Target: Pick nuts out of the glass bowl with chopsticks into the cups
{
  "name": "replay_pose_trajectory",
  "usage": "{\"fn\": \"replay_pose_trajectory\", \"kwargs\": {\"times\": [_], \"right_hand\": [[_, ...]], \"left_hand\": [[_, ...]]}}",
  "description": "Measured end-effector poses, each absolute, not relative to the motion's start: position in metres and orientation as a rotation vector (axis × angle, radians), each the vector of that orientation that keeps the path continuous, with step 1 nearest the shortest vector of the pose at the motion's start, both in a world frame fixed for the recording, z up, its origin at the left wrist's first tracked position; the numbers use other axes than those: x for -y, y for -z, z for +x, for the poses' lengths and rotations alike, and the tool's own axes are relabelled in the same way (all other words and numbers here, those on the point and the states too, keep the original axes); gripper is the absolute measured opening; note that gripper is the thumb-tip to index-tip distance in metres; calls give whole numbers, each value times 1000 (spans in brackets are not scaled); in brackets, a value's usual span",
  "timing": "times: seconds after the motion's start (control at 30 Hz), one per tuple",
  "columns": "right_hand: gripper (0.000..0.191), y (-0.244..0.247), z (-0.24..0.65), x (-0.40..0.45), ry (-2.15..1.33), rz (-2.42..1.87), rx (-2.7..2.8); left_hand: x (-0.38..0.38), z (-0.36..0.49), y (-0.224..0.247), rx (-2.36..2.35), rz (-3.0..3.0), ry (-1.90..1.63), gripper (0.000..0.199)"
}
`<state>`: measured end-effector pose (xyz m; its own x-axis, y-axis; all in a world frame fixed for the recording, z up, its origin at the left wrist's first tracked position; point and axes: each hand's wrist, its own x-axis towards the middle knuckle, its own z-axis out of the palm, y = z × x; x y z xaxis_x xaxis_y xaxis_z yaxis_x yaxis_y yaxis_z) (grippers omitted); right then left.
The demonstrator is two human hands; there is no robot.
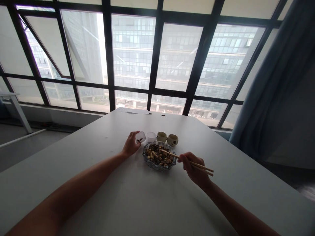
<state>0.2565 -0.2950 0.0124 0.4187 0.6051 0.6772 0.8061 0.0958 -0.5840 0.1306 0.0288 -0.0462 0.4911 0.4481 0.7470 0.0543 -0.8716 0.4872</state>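
The right hand [194, 167] was closed around a pair of chopsticks [187, 161], whose tips reached into a glass bowl [159, 156] heaped with mixed nuts and seeds near the middle of the white table [98, 183]. Whether the tips pinched anything could not be told. The left hand [131, 145] curled around a small clear cup [140, 137] just left of the bowl, with a few dark seeds in it. Beside it stood another clear cup [151, 136] and two ceramic cups [167, 138]. A smooth seed could probably slip from the chopsticks over the gap and roll across the table; a nudge might tip the light cup.
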Motion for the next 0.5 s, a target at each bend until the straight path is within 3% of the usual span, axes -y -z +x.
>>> {"fn": "replay_pose_trajectory", "kwargs": {"times": [0.23,0.5], "right_hand": [[35,-19,253,301,314,-1586,1350],[39,-20,250,301,249,-1578,1309]], "left_hand": [[-28,129,45,-312,2374,-1405,62],[-26,128,42,-441,2311,-1291,51]]}}
